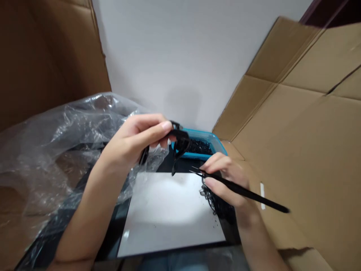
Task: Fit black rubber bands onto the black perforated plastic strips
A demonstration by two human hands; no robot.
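My left hand point(146, 133) is closed around a black part point(182, 140) made of dark pieces, some hanging below the fingertips; its exact shape is blurred. Lower and to the right, my right hand point(225, 178) pinches black tweezers point(245, 191), whose two thin tips are apart and point left, short of the black part. Under both hands lies a white sheet point(166, 210). A pile of small black loops point(210, 197) sits at its right edge, partly behind my right hand.
A blue basket point(220, 145) with many small black pieces stands behind the sheet. Clear plastic wrap point(81, 116) spreads at the left. Cardboard panels point(304, 131) rise on both sides, and a pale wall point(175, 56) is at the back.
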